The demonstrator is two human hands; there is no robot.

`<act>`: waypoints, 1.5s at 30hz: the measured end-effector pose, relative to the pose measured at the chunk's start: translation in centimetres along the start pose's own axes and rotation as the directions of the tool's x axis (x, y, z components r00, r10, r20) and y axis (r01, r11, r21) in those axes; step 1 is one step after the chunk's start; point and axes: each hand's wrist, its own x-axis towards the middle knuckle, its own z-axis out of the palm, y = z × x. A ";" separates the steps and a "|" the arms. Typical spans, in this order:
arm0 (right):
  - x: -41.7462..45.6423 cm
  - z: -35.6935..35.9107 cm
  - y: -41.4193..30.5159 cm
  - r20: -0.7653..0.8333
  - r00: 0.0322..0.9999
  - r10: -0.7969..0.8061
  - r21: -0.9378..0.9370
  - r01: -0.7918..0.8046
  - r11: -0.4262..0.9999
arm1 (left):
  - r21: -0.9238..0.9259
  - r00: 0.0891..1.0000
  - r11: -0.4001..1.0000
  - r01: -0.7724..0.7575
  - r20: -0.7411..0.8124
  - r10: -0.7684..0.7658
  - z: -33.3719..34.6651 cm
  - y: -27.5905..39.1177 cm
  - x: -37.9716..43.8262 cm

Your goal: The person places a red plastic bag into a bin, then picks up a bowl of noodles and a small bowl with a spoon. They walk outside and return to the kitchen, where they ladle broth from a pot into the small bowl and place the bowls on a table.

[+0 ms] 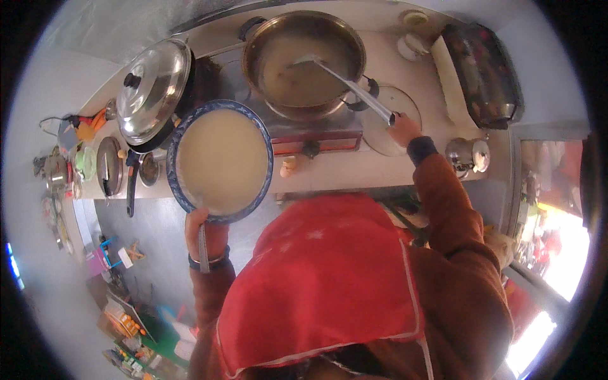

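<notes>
My left hand point(205, 233) holds the lower rim of a large blue-patterned bowl point(267, 164), with the thumb at the rim. The bowl is full of a pale, cream-coloured liquid point(223, 159), and a metal utensil handle point(204, 249) shows at the hand. At the upper right, my right hand point(405, 129) grips the end of a long metal handle. This belongs to a spatula or ladle point(349, 84) whose head rests in cloudy liquid inside a wide metal pan point(304, 97) on the stove. The exact shape of the head is hard to tell.
Left of the bowl stands a frying pan under a domed metal lid point(154, 90). A glass lid point(392, 142) lies beneath my right hand. An eggshell or egg point(287, 167) sits before the stove point(313, 142). Farther right are a metal kettle point(465, 154) and a dark box-like object point(482, 76).
</notes>
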 end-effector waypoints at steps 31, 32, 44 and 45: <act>3.9 -27.0 -6.9 -0.390 0.849 -0.358 -0.139 0.330 0.934 | -0.058 0.991 0.991 -0.118 -0.077 0.113 -1.5 0.7 -3.5; 5.0 -27.2 -9.1 -0.400 0.814 -0.420 -0.160 0.389 0.907 | -0.065 0.991 0.991 -0.118 -0.069 0.113 -2.0 0.6 -3.6; 10.6 -22.7 -24.0 -0.069 0.623 -0.779 -0.193 0.758 0.623 | -0.056 0.965 0.975 -0.214 -0.166 0.202 -2.9 -0.1 -6.6; 11.0 -22.3 -24.2 -0.057 0.633 -0.772 -0.214 0.748 0.628 | -0.055 0.963 0.974 -0.221 -0.172 0.208 -2.8 0.0 -6.8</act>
